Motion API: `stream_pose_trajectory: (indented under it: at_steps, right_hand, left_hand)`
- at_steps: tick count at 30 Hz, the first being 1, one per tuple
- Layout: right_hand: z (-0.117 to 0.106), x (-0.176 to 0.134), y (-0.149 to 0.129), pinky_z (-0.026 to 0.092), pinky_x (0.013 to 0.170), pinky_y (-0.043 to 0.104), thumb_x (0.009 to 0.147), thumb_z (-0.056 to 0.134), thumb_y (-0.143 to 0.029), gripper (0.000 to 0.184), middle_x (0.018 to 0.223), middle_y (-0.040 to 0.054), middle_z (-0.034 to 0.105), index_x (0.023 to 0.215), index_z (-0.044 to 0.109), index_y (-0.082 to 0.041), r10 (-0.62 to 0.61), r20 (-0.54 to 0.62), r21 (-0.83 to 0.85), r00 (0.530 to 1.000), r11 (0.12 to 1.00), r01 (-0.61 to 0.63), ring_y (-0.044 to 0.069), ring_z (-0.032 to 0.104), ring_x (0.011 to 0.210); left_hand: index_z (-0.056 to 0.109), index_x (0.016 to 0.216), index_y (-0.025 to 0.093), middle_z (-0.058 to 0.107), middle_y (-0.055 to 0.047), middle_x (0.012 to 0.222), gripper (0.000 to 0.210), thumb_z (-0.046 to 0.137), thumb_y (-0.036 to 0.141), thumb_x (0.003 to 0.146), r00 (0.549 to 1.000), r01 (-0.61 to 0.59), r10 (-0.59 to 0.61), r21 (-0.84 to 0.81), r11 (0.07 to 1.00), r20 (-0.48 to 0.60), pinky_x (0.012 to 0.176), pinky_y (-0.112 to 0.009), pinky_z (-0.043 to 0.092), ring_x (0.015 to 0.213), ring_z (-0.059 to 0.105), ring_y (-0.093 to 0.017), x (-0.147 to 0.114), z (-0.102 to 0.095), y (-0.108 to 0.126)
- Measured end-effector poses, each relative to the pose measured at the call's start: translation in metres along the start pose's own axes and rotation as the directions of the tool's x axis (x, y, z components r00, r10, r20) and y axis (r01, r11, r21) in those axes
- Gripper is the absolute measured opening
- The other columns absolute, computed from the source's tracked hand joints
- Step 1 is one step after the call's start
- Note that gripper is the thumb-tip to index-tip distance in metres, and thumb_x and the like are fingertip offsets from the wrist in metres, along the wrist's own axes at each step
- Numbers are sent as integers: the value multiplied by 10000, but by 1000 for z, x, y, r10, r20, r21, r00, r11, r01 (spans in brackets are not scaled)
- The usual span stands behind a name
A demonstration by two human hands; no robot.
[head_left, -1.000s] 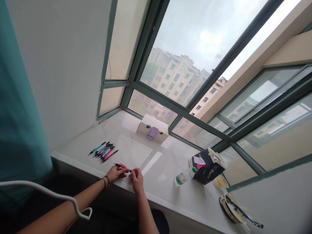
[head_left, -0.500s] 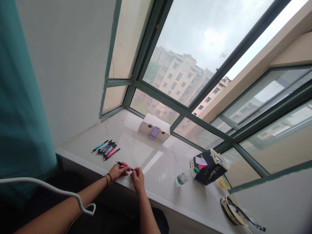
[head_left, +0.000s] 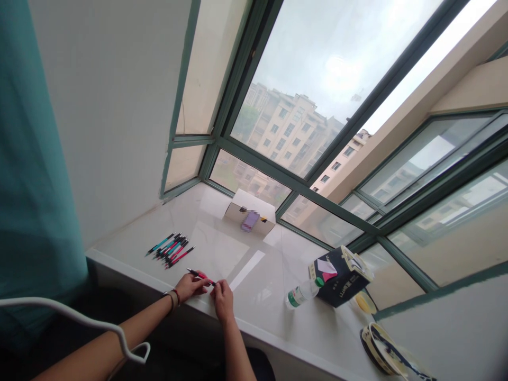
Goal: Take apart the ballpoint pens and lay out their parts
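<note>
A red and black pen [head_left: 202, 276] is held between my two hands, just above the front part of the white windowsill [head_left: 262, 296]. My left hand [head_left: 190, 286], with bands at the wrist, is closed around its barrel. At the pen's other end, the fingers of my right hand [head_left: 223, 299] are pinched together; that tip is partly hidden by them. Beyond my left hand lies a loose group of several pens [head_left: 170, 248], red, blue and black, roughly side by side on the sill.
A white box [head_left: 250, 217] stands by the window. To the right are a clear bottle [head_left: 304, 293] with a green cap, a dark blue carton [head_left: 337, 278] and a round cream-coloured item [head_left: 381, 349]. A white curved rod [head_left: 79, 317] crosses the lower left, near a teal curtain [head_left: 43, 185].
Both hands keep hold of the pen with almost no shift. The view has tilted slightly, so the sill and its things appear a little lower.
</note>
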State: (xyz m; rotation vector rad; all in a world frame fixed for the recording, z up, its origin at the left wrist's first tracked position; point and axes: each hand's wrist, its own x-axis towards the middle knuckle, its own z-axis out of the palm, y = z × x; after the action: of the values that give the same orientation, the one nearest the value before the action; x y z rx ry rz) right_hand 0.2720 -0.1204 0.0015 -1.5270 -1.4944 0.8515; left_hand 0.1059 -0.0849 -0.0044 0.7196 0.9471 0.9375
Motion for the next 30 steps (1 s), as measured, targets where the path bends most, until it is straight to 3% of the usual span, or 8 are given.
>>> stream_pose_trajectory:
  at_steps: [3,8,15,22,30]
  right_hand:
    - [1,0,1,406,585,259,916,415,-420,286,616,-14,611,774,581,-234,10,5,18,1000,1000,-10,159,546,581]
    - [0,1,2,422,600,263,879,478,-374,180,664,-18,646,916,589,-237,-11,26,53,1000,999,10,168,578,610]
    - [1,2,4,415,622,267,923,415,-380,254,637,-7,637,782,561,-226,-22,15,18,1000,1000,22,164,569,605]
    - [1,2,7,414,600,257,879,501,-405,217,675,-2,650,797,585,-222,-12,11,48,1000,999,12,163,573,618]
    - [1,1,5,398,598,251,939,410,-417,334,627,-4,627,713,563,-224,-21,9,-3,1000,1000,21,157,552,594]
  left_hand:
    - [616,799,168,743,-52,785,560,863,525,444,1000,7,-7,4,1000,3,696,-310,558,637,687,-178,-1,1,2]
    - [616,788,168,742,-51,783,575,856,551,432,1000,6,-5,33,999,-8,697,-309,561,645,692,-185,-6,4,7]
    - [602,772,169,739,-49,745,597,871,546,395,1000,6,-6,17,1000,-12,667,-298,565,617,688,-180,-5,4,6]
    - [610,781,155,737,-65,772,631,871,559,373,999,26,-26,8,1000,-35,672,-305,564,626,690,-184,-9,6,12]
    - [607,775,155,735,-65,769,619,880,542,376,999,30,-30,0,1000,-26,684,-310,563,620,684,-178,-8,5,11]
